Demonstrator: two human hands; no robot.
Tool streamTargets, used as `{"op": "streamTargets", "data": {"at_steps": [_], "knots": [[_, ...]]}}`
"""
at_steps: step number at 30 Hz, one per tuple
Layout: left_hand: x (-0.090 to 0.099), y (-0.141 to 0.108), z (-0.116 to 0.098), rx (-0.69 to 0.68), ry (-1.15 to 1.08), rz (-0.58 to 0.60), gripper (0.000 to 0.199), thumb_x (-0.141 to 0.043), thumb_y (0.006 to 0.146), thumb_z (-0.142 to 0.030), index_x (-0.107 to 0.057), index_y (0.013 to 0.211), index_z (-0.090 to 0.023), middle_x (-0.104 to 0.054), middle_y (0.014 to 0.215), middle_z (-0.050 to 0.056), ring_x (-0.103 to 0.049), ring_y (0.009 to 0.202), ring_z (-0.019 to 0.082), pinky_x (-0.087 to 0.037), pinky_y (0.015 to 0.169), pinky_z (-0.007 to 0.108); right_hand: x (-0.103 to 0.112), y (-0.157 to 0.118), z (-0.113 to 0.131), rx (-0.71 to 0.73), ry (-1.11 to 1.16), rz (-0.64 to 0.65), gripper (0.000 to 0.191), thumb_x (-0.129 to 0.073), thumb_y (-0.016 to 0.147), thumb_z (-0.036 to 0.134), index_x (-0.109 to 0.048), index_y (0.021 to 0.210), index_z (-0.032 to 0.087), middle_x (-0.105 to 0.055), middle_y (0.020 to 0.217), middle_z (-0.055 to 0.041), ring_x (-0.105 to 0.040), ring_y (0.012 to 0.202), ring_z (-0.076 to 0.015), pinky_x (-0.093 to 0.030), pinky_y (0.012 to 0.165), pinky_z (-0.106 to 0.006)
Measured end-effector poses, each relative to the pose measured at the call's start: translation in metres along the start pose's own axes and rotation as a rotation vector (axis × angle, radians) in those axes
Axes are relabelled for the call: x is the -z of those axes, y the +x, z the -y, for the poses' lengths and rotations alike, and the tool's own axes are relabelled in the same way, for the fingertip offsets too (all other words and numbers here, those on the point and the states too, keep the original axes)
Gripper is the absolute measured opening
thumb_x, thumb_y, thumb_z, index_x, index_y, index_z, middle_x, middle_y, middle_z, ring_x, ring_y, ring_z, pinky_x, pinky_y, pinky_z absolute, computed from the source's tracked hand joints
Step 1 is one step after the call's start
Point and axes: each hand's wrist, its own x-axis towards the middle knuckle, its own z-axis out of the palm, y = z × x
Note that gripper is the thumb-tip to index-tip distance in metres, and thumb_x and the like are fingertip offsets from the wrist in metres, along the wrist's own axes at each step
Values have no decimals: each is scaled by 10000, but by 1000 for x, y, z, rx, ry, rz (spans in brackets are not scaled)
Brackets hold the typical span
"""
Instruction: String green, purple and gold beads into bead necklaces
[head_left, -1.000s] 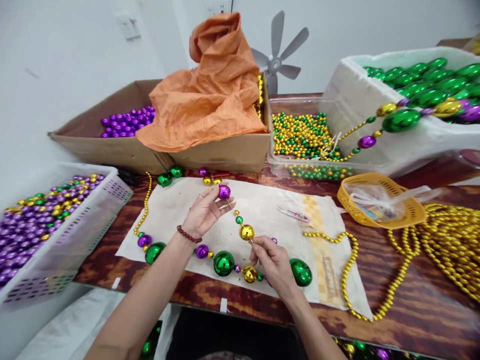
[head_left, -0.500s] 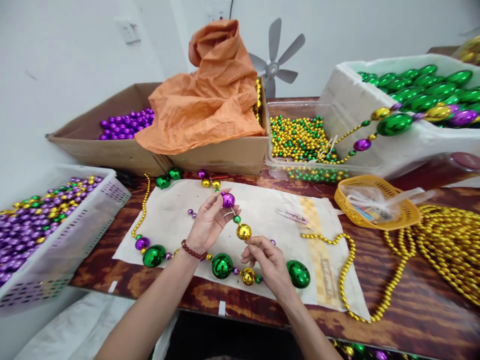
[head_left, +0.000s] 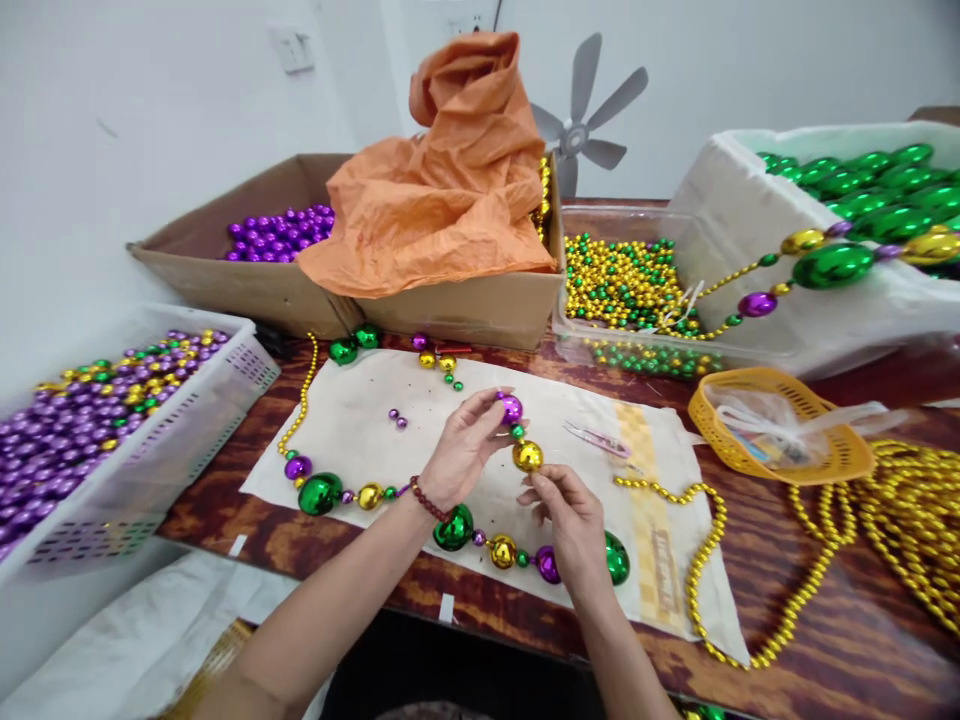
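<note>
We held a bead strand (head_left: 518,432): our left hand (head_left: 463,452) gripped its purple bead (head_left: 512,409) beyond the gold bead (head_left: 528,456), our right hand (head_left: 570,512) pinched narrowly at the gold bead's near side.

Grey fan (head_left: 575,138) before a white wall (head_left: 165,110), wall switch (head_left: 292,50), crumpled orange sheet (head_left: 450,215) over a cardboard box (head_left: 480,312)

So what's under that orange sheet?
The orange sheet drapes over cardboard; purple beads show at its left, gold beads at its right. Whatever lies directly beneath is covered.
</note>
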Motion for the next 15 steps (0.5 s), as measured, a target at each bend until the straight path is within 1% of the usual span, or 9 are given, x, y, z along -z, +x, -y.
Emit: {"op": "streamTargets", "data": {"at_steps": [2,4,5,7,8,9,10,12,15], "knots": [[-2,6,-3,5,81,72,372,-800,801,-418,-725,1115,-232,-716,1073,55,-703,935,185,-539,869,329,0,1,2,-10,65,-25,350,-812,721,491,-664,780,179,-670,637,-21,-573,497,-126,-387,425,-201],[8,17,-11,-21,222,100,394,-760,833,-432,-715,1173,-237,-709,1147,77,-691,952,189,-534,886,340,0,3,5,-25,118,-23,333,-825,708,465,-667,760,177,-652,598,-12,-512,473,-103,-381,432,-198],[18,24,-16,-56,311,72,391,-742,846,-430,-711,1186,-239,-705,1162,81,-686,949,190,-533,890,345,-1,3,6,-28,135,-21,328,-832,700,455,-668,753,176,-656,605,-14,-507,479,-101,-380,435,-197],[43,41,-24,-167,543,-71,324,-711,862,-383,-718,1151,-237,-703,1147,78,-674,946,203,-529,893,359,-1,5,9,-23,154,-31,323,-842,686,443,-671,748,176,-664,621,-18,-517,497,-103,-382,438,-196],[57,49,-27,-213,694,-146,250,-706,854,-335,-733,1077,-223,-710,1090,76,-664,941,214,-523,902,369,-1,6,10,-20,159,-35,320,-843,684,439,-672,749,176,-665,624,-18,-520,501,-104,-381,439,-195],[69,56,-29,-237,877,-180,161,-698,845,-279,-743,985,-213,-712,1022,75,-653,949,229,-513,928,386,-1,6,10,-19,161,-34,318,-842,686,437,-673,749,175,-665,621,-17,-519,501,-103,-379,439,-194],[80,62,-29,-251,1056,-176,96,-679,840,-227,-741,910,-212,-705,969,74,-645,954,243,-501,953,400,-1,7,10,-20,162,-28,315,-839,689,436,-674,749,175,-661,614,-14,-512,494,-101,-377,438,-194],[94,67,-25,-254,1356,-96,118,-634,845,-165,-733,880,-220,-685,948,75,-638,976,257,-485,979,403,0,7,7,-29,157,-7,315,-831,699,442,-673,750,174,-652,594,-8,-497,477,-95,-373,438,-195],[96,65,-15,-205,1648,35,219,-593,885,-166,-712,1055,-236,-650,1087,76,-637,1016,247,-493,942,370,1,7,3,-53,135,13,325,-825,699,454,-666,739,173,-648,578,-5,-492,465,-94,-376,438,-197]]}}
